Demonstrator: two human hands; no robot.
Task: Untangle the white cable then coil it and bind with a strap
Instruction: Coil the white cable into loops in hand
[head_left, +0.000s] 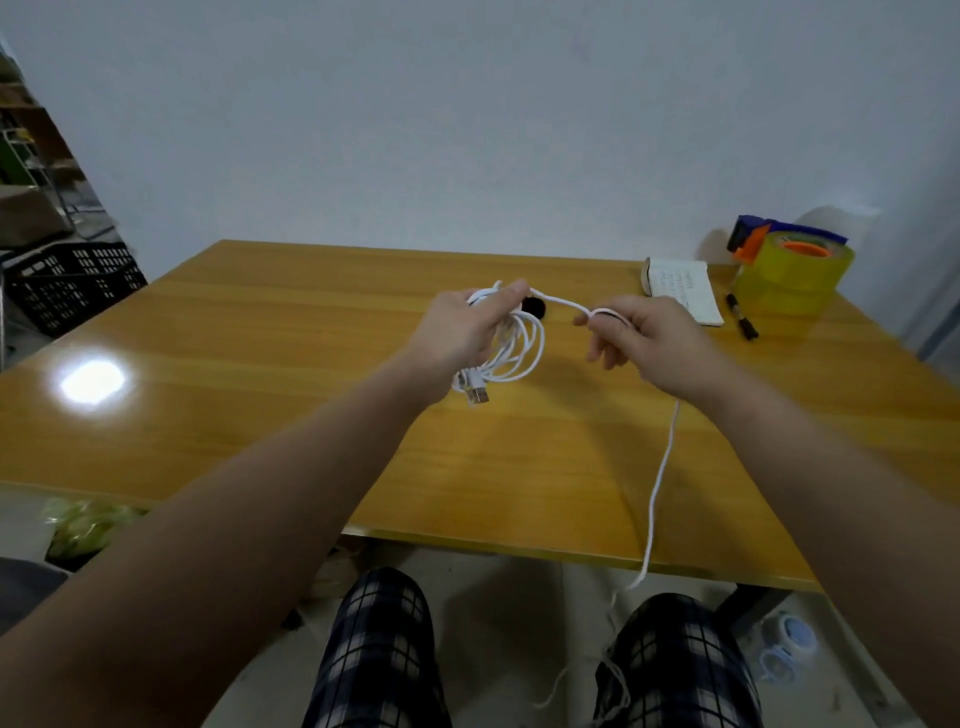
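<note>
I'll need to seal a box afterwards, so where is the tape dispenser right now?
In the head view, the tape dispenser stands at the table's far right corner, just right of the small notebook, with a black marker lying in front.

A yellow wooden table (322, 457) stands against a pale wall. At its far right corner sits a tape dispenser (789, 270) with yellow tape. Just left of the dispenser lies a notebook (683, 293); between them, nearer the front, lies a pen (742, 316), possibly a marker.
</note>
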